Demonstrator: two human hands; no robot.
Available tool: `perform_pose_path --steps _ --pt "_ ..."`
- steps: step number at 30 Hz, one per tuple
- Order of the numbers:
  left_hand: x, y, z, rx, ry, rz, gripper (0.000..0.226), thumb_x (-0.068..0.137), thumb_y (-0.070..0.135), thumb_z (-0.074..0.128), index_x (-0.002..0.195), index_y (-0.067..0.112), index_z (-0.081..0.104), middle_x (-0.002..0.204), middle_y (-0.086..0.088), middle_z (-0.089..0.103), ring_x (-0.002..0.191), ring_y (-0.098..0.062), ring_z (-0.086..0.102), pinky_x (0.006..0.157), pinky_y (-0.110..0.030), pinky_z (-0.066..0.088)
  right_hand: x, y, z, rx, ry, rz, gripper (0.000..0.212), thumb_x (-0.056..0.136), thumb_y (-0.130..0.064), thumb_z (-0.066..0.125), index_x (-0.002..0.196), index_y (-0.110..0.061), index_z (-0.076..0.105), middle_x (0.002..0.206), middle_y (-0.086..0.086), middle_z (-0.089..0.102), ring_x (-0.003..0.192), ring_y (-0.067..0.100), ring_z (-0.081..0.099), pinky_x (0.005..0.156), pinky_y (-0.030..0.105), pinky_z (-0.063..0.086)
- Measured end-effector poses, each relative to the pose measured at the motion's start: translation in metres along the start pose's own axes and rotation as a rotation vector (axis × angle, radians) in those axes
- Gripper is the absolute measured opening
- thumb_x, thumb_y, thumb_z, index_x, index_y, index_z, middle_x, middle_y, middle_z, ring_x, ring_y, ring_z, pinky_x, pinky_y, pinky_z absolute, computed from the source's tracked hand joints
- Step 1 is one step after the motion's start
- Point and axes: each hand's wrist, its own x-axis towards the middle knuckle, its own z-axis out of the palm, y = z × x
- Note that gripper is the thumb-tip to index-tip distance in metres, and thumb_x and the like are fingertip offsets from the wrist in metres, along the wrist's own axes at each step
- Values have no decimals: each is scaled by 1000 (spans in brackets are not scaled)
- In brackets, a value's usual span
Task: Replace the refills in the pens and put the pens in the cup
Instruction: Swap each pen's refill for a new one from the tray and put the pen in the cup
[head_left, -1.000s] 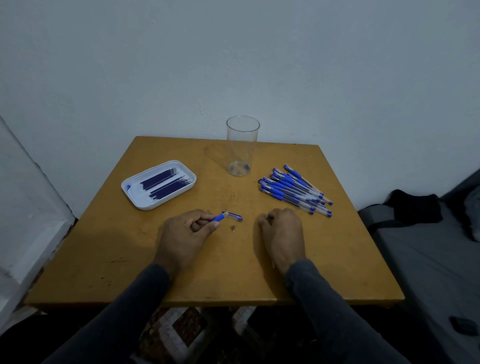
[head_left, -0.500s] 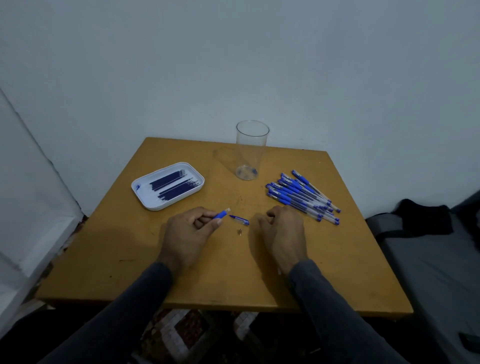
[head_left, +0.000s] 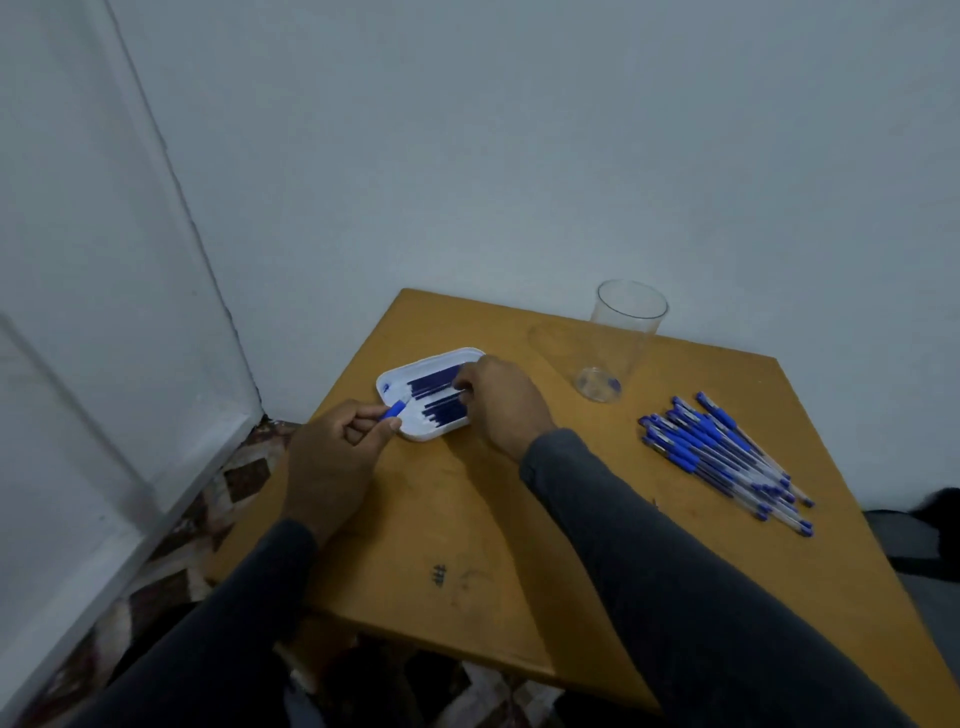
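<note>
Blue at its visible end, the pen barrel (head_left: 393, 411) sits pinched in a narrow grip between the left hand's (head_left: 332, 457) thumb and curled fingers, its tip over the near edge of the white tray (head_left: 415, 435). The right hand (head_left: 501, 402) reaches into that tray, fingertips curled onto the dark refills (head_left: 436, 395), though whether one is pinched cannot be told. Further along the counter (head_left: 467, 545) stand the clear cup (head_left: 618, 343) and the pile of pens (head_left: 727, 457).

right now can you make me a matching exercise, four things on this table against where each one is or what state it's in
Things:
1. clear cup
2. white tray
3. pile of pens
4. pen barrel

Place or state:
A. pinched in the left hand
B. lying loose on the table's right side
C. standing upright at the far edge
D. holding dark refills, right hand reaching in

Pairs: 1-C, 2-D, 3-B, 4-A
</note>
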Motion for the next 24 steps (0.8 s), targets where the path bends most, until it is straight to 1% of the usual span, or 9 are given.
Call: perform_pose_path --steps 2,4,7,9,13,15,18,22,24 --pt "3 -7 -6 2 18 -21 9 93 32 70 100 25 70 81 9 68 73 -6 63 62 -13 50 18 -8 1 -50 -69 -38 32 97 -6 57 125 -16 70 122 8 66 108 27 64 81 32 50" --pt "5 -13 -8 -9 20 -26 6 93 30 70 98 26 70 80 7 68 76 -5 61 60 -9 47 32 -12 4 -103 -126 -69 31 98 -5 56 122 -15 71 122 8 66 108 26 64 78 30 47" --pt "7 -20 -9 -33 23 -28 4 93 27 71 97 29 70 79 6 69 76 -7 62 61 -11 48 44 -14 11 -156 -216 -88 31 97 -5 55 121 -12 72 122 9 67 109 28 65 80 30 46" --pt "9 -24 -8 -29 17 -18 6 93 28 70 97 32 69 79 8 68 75 -7 62 62 -13 49 46 -14 14 -195 -258 -107 30 98 -5 55 122 -11 71 122 9 68 109 26 66 82 30 47" --pt "10 -27 -6 -9 18 3 9 93 31 69 95 39 65 80 13 66 78 -6 62 65 -22 52 50 -11 17 -193 -239 -136 25 99 -4 54 119 -9 67 123 11 64 106 25 64 77 26 41" --pt "10 -27 -5 -6 18 14 12 93 31 69 94 41 63 80 14 66 80 -6 62 66 -24 53 51 -9 17 -181 -250 -148 24 99 -4 54 120 -7 64 126 12 60 108 26 63 78 25 40" --pt "10 -29 -5 -4 5 15 14 93 33 69 93 45 61 81 14 66 79 -5 62 68 -26 54 51 -9 14 -162 -284 -167 24 99 -4 53 121 -6 60 128 13 58 110 27 62 81 27 41" --pt "10 -27 -5 -6 -9 11 14 93 33 69 95 45 62 81 12 67 78 -6 62 68 -25 55 49 -10 10 -150 -304 -166 22 98 -3 54 119 -7 63 125 13 61 109 26 62 80 26 42" --pt "9 -25 -5 -8 -8 13 12 93 31 69 96 42 63 82 12 67 79 -5 62 67 -21 53 47 -9 8 -133 -282 -171 22 98 -3 53 116 -7 64 123 13 61 108 27 62 81 30 46"
